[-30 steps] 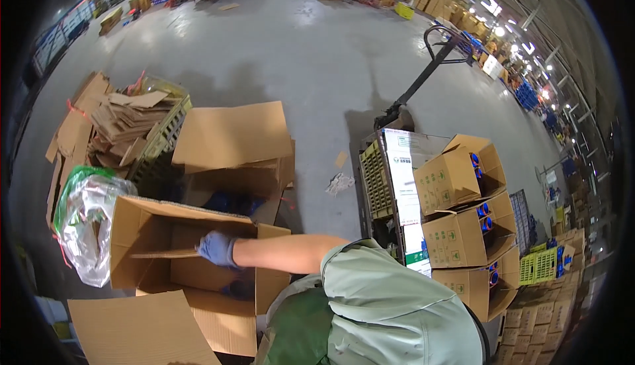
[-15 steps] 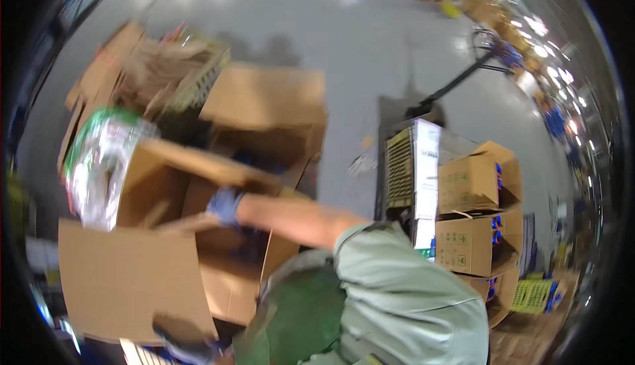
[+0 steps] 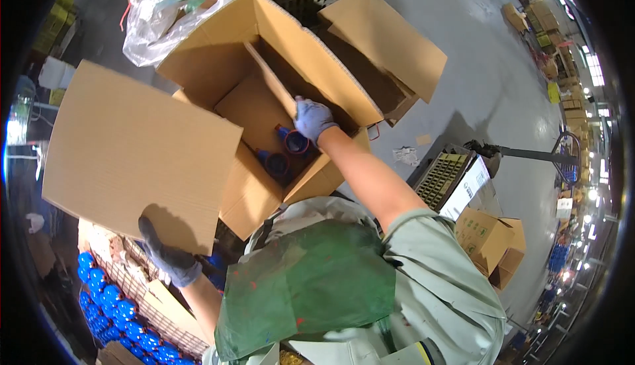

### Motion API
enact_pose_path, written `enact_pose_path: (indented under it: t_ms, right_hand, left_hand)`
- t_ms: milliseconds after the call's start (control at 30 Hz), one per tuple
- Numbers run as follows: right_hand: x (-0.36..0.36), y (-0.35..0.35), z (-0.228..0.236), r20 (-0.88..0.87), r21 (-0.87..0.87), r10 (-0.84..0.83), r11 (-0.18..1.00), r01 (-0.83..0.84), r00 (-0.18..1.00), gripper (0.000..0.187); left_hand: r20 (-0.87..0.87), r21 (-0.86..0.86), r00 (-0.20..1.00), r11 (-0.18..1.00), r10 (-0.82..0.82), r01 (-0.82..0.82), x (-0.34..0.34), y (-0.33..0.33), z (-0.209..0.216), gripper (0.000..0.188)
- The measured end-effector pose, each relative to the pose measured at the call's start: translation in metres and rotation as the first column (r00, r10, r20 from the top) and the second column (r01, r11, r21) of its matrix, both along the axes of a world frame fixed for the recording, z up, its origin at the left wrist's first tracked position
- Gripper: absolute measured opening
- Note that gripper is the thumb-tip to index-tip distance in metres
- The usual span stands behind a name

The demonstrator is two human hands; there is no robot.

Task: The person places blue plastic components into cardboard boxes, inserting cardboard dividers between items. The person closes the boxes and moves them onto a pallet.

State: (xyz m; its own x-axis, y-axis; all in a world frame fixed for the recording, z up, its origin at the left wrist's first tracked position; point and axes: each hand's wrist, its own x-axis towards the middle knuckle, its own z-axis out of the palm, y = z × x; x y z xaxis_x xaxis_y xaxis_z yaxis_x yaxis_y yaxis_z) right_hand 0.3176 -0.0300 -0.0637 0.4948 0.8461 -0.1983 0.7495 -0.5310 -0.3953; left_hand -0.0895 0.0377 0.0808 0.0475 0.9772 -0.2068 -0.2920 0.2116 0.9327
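Observation:
My right hand (image 3: 314, 120), in a blue-grey glove, reaches into an open cardboard box (image 3: 211, 54). Its fingers are closed on the near end of a cardboard divider (image 3: 270, 77) standing on edge inside. Below that hand, two blue hollow parts with red rims (image 3: 276, 164) lie in the box. On the left, my left hand (image 3: 170, 256), in a dark grey glove, is at the lower edge of a large flat cardboard sheet (image 3: 142, 160). The thumb lies over the sheet's face; the other fingers are mostly hidden. This sheet covers part of the box's left side.
Many shiny blue parts (image 3: 112, 302) fill a mesh-sided container at lower left. Clear plastic wrapping (image 3: 159, 24) lies beyond the box. Another open carton (image 3: 390, 47) stands at its right. A pallet jack (image 3: 529, 154) and more cartons (image 3: 486, 239) are farther right.
The view has turned, shifting the box toward the middle. My right hand stays on the divider, which now shows more upright. My left hand and the cardboard sheet have come further into view.

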Motion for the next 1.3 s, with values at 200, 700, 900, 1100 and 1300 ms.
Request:
enact_pose_path:
  t_ms: [200, 700, 900, 1100, 1300]
  right_hand:
    - [-0.026, -0.003, 0.084, -0.765, 0.449, 0.161, 0.827, 0.338, 0.623, 0.065]
    - [-0.011, -0.025, 0.073, -0.115, 0.007, 0.065, 0.998, -0.065, 0.991, 0.033]
    - [-0.032, -0.033, 0.062, -0.003, 0.005, 0.187, 0.982, -0.187, 0.982, 0.037]
    - [-0.079, -0.01, 0.031, -0.148, -0.166, 0.22, 0.956, -0.244, 0.964, 0.035]
    - [-0.062, -0.034, -0.004, -0.199, -0.128, 0.204, 0.964, -0.232, 0.959, 0.05]
  left_hand:
    - [-0.29, 0.424, 0.945, 0.865, -0.149, 0.267, 0.007, 0.002, -0.04, 0.041]
    - [-0.993, -0.113, -0.07, 0.538, -0.099, 0.835, 0.118, -0.037, -0.084, 0.093]
    - [-0.982, -0.134, -0.031, 0.573, -0.186, 0.808, 0.112, -0.038, -0.074, 0.098]
    - [-0.882, 0.152, 0.389, 0.618, -0.268, 0.771, 0.037, -0.025, -0.067, 0.054]
    - [-0.898, 0.219, -0.41, 0.97, 0.157, -0.108, -0.207, -0.067, -0.057, 0.084]
